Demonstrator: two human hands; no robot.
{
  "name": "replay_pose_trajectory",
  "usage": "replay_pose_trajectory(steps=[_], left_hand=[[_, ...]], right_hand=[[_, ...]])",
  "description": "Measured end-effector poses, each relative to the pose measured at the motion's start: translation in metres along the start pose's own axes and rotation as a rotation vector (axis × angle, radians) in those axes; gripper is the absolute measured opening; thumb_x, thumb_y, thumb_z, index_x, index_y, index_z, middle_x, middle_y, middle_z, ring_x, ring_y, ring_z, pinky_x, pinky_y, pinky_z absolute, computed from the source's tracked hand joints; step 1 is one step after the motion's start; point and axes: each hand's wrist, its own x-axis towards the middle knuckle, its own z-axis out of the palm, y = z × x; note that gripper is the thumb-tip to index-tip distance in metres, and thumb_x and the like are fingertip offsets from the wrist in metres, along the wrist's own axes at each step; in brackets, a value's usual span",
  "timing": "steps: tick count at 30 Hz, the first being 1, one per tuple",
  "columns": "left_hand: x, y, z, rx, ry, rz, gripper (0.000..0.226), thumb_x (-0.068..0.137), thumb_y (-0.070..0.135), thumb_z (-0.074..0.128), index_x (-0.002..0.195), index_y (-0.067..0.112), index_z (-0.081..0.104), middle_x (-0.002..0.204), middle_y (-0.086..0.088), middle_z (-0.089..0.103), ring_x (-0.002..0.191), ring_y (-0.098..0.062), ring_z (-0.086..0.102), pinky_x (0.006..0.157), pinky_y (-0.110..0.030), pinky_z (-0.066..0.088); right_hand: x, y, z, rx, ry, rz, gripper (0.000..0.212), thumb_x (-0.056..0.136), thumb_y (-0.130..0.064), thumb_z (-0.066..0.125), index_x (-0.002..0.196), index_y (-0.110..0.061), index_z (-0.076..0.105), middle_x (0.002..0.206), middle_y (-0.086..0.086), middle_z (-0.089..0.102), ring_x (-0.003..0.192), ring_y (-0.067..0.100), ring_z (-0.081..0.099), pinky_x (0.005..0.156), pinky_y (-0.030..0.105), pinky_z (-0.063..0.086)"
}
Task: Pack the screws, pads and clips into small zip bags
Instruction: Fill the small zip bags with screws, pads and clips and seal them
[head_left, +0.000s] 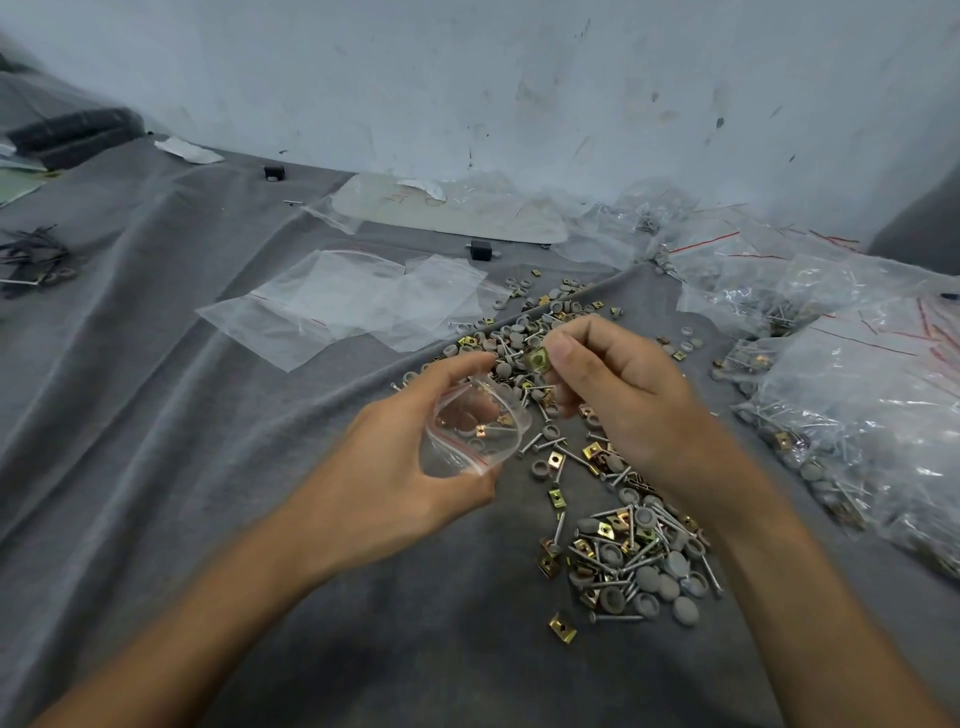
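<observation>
Over the grey cloth (208, 467), zip bag (475, 431): likely limp, slippery; left hand (400, 467) grips its mouth
Clip (536, 358): light, stiff; right hand (618, 384) pinches it

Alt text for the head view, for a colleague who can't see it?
The left hand holds a small clear zip bag open, while the right hand pinches a brass-coloured square metal clip beside its mouth. Loose grey round pads, silver screws and clips lie on the grey cloth, empty clear bags behind, filled bags at right.
</observation>
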Motion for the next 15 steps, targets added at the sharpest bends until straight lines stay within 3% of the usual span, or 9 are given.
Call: replay_pose_trajectory(steps=[3,6,9,12,14,15], left_hand=[[0.000,0.001,0.002,-0.017,-0.001,0.010,0.080,0.073,0.034,0.075,0.144,0.048,0.040,0.123,0.028,0.062,0.119,0.005,0.058,0.098,-0.019,0.046],[-0.001,-0.001,0.003,-0.024,0.016,0.003,0.084,0.075,0.039,0.073,0.147,0.049,0.031,0.128,0.037,0.054,0.120,0.012,0.054,0.094,-0.003,0.038],[-0.002,0.000,0.002,0.056,-0.005,0.001,0.088,0.074,0.052,0.064,0.149,0.054,0.018,0.132,0.039,0.048,0.125,0.015,0.046,0.096,-0.001,0.034],[-0.002,-0.003,-0.003,0.178,0.025,0.023,0.085,0.075,0.060,0.054,0.150,0.048,0.016,0.135,0.030,0.046,0.128,0.010,0.041,0.102,-0.016,0.035],[0.000,-0.006,-0.011,0.168,0.121,0.019,0.072,0.078,0.060,0.057,0.143,0.040,0.031,0.126,0.027,0.050,0.119,0.004,0.048,0.097,-0.018,0.040],[0.002,-0.006,-0.016,0.151,0.173,0.016,0.059,0.080,0.059,0.061,0.132,0.037,0.043,0.115,0.025,0.056,0.109,0.002,0.055,0.090,-0.016,0.043]], right_hand=[[-0.002,-0.006,0.009,-0.093,-0.079,-0.101,0.016,0.102,-0.028,0.056,0.096,-0.022,0.070,0.084,-0.007,0.063,0.077,0.007,0.059,0.065,0.031,0.048],[-0.003,-0.008,0.012,-0.291,-0.183,-0.123,0.027,0.097,-0.006,0.055,0.103,-0.023,0.075,0.114,-0.005,0.060,0.115,0.009,0.056,0.097,0.021,0.042],[-0.004,-0.010,0.012,-0.474,-0.333,-0.095,0.053,0.092,0.012,0.047,0.116,-0.026,0.075,0.146,-0.004,0.048,0.140,0.007,0.040,0.116,0.023,0.029],[-0.002,-0.008,0.014,-0.532,-0.322,-0.113,0.026,0.097,-0.001,0.059,0.112,-0.015,0.075,0.149,-0.001,0.051,0.137,0.007,0.046,0.107,0.012,0.033],[-0.001,-0.009,0.012,-0.450,-0.281,-0.092,0.011,0.096,-0.016,0.068,0.102,-0.011,0.075,0.139,-0.003,0.059,0.124,0.001,0.054,0.093,0.007,0.037],[-0.001,-0.009,0.010,-0.412,-0.264,-0.081,0.010,0.094,-0.022,0.071,0.098,-0.014,0.075,0.131,-0.005,0.063,0.117,0.001,0.058,0.090,0.011,0.042]])
